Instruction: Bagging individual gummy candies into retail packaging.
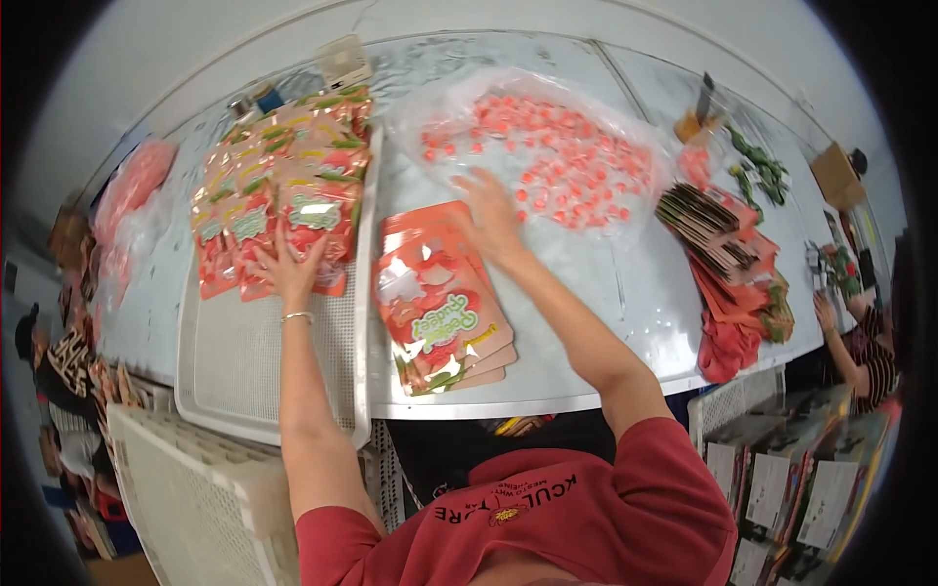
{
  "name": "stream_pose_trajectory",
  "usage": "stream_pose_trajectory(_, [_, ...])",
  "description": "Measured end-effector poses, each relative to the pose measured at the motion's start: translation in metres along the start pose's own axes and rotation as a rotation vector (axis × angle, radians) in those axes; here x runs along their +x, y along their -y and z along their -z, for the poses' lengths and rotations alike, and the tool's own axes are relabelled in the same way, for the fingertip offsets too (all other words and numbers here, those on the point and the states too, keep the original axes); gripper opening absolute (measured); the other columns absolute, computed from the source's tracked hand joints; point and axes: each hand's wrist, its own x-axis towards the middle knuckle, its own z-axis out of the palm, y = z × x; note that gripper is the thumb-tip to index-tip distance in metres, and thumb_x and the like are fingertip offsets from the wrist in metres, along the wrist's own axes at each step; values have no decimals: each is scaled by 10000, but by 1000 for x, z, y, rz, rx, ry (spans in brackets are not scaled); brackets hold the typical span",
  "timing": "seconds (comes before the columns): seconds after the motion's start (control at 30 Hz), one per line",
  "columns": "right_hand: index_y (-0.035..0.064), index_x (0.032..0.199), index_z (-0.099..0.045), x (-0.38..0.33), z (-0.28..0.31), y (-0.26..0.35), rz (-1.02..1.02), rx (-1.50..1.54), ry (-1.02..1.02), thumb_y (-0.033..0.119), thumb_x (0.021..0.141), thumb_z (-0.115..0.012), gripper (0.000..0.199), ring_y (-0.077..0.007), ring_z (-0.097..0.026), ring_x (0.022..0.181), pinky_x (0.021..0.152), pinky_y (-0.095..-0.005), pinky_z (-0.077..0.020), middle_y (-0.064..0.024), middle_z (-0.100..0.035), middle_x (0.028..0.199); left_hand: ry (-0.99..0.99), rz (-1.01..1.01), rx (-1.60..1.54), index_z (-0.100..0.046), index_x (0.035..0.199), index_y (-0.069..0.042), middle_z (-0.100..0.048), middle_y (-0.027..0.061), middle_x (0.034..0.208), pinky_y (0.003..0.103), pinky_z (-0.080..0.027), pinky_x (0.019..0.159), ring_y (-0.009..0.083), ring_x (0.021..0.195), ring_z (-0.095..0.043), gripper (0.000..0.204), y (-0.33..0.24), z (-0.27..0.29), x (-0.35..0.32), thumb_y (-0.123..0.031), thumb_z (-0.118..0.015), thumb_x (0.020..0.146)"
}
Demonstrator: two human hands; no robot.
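Observation:
My left hand (288, 266) lies with spread fingers on the front row of shiny pink-red pouches (249, 220), which overlap in rows in a white mesh tray (239, 361). My right hand (491, 220) is at the upper right corner of a small stack of similar pouches (445, 303) on the table. Its fingers are apart, and nothing shows in them; whether they touch the stack I cannot tell. Beyond it, many small red-and-white pieces (576, 161) lie on a spread clear plastic bag (454, 103).
Fanned pouches (718, 239) and a red cloth-like bundle (728, 347) lie at the right. Behind them are green strips (757, 161). A pink plastic bag (142, 181) sits far left. White crates (200, 498) stand below the table; another person's hand (826, 314) shows far right.

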Motion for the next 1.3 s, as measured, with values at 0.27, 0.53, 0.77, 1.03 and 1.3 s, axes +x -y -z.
stream_pose_trajectory(0.27, [207,1307,-448,-85,85,-161,-230,-624,169,419,828,-570,538,-373,-305,1290,922,-653,-270,-92,-376,1391,-89,-36,201,-221,1426,-333,-152,274,1452,650,-186,998,523,1318,-77,1011,-36,-11,4,-696,-667,594])
stream_pose_trajectory(0.53, [209,1325,-434,-133,132,-110,-238,-563,324,451,847,-542,547,-356,-270,1324,998,-624,-203,-89,-357,1411,5,-628,-230,-598,1013,-71,-585,140,953,411,-427,839,316,947,-543,452,-94,47,-103,-271,-753,638])
stream_pose_trajectory(0.77, [197,1335,-436,-153,154,-97,-374,-400,154,469,846,-548,570,-375,-244,1329,992,-637,-183,-155,-336,1415,356,-810,-214,-607,982,-45,-531,158,1071,409,-434,847,341,992,-517,388,-96,56,-249,-89,-731,617])
stream_pose_trajectory(1.03, [161,1295,-481,-176,147,-79,-383,-326,155,442,879,-505,502,-358,-251,1331,1028,-586,-189,-173,-310,1428,384,-982,-158,-590,1010,24,-552,187,1083,405,-468,860,353,1008,-542,322,-92,57,-250,0,-634,692])
stream_pose_trajectory(1.3, [111,1145,-584,-164,128,-15,-85,34,53,225,832,-615,334,-365,-373,1252,1019,-453,-304,-190,-399,1353,496,-817,-95,-592,826,34,-605,190,935,381,-477,728,343,881,-586,108,-94,55,-232,-26,-616,740])
